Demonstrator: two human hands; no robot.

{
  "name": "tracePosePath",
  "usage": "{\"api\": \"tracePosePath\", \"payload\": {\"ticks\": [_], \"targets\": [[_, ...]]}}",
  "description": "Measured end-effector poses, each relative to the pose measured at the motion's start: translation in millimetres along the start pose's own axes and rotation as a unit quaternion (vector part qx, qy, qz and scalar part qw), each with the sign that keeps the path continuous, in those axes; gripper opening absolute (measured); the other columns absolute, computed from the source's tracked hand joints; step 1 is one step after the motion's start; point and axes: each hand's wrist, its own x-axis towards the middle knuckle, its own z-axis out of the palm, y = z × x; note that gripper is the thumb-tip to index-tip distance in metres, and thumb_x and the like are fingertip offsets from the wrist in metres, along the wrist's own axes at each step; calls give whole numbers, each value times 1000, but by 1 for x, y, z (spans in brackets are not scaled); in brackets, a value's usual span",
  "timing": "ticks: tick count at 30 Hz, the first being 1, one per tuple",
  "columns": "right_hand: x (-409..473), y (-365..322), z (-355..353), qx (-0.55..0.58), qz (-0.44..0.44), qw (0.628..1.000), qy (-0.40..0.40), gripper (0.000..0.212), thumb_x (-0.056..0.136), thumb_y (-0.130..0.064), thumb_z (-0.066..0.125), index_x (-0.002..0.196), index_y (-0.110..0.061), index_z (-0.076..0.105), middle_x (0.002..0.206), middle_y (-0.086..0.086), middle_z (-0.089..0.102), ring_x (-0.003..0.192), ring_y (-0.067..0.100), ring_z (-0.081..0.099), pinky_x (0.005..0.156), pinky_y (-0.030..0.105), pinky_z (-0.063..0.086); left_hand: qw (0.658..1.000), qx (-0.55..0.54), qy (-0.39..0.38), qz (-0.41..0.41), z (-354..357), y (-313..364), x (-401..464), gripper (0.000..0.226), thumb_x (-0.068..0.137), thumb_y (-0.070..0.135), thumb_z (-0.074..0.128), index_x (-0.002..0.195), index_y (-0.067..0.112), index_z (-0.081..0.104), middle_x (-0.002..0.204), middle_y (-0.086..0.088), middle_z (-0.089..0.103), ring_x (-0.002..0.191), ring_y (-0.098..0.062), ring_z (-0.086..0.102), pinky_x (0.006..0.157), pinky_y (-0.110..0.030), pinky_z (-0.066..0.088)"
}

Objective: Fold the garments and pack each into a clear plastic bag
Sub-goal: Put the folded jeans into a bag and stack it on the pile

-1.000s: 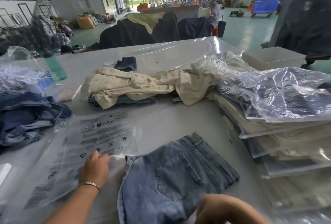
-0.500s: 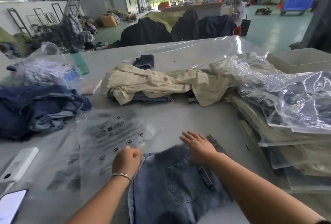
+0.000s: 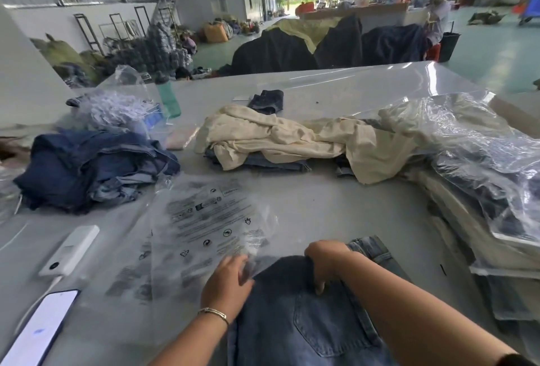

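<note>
Your right hand [image 3: 327, 263] fingers clamp jeans [image 3: 306, 321] fold; left hand [image 3: 228, 283] fingers apart at bag [image 3: 204, 219] mouth. Risk: fold springs open, mouth collapses, denim snags.

Phone [image 3: 32, 333] and white power bank [image 3: 70, 250] are seen lower left; green bottle [image 3: 167, 96] upper left.

Your hands work folded denim at the mouth of a clear bag on the bench [image 3: 321, 205].

Your right hand [image 3: 327, 263] grips the top edge of the denim shorts [image 3: 306, 321], fingers curled over the fold; your left hand [image 3: 228, 283] rests at the printed plastic bag [image 3: 204, 225] beside them. A phone [image 3: 38, 327] lies at your left, bagged garments [image 3: 482, 178] stack at your right.
</note>
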Motion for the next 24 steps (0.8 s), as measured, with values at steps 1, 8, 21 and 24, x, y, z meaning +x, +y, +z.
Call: {"api": "tracePosePath", "payload": {"ticks": [1,8,21,24], "targets": [[-2,1,1,9,6,1000,-1,52,58,-31,86,104,-19,65,107,5,68,95,28,65,75,31,50,1000,4,9,-2,-1,1,2,19,84,29,66,102,31,63,84,13,49,76,-11,54,63,-23,43],[-22,22,11,81,42,996,-2,40,58,-29,81,94,-18,68,96,5,69,82,25,62,61,23,41,983,-33,59,-170,-14,-9,30,11,92,11,46,98,9,55,102,-20,64,93,-36,60,68,-36,42],[-38,41,14,181,54,982,19,35,66,-35,79,89,-15,62,84,0,56,78,20,50,57,27,35,988,79,-48,126,14,39,40,23,89,27,56,109,22,65,108,1,63,102,-19,58,83,-29,48],[-40,43,16,178,56,982,20,33,68,-34,79,89,-18,61,86,0,55,81,20,50,59,28,36,993,64,-45,86,10,38,48,18,86,22,53,91,16,70,92,-3,69,87,-23,62,70,-29,47]]}}
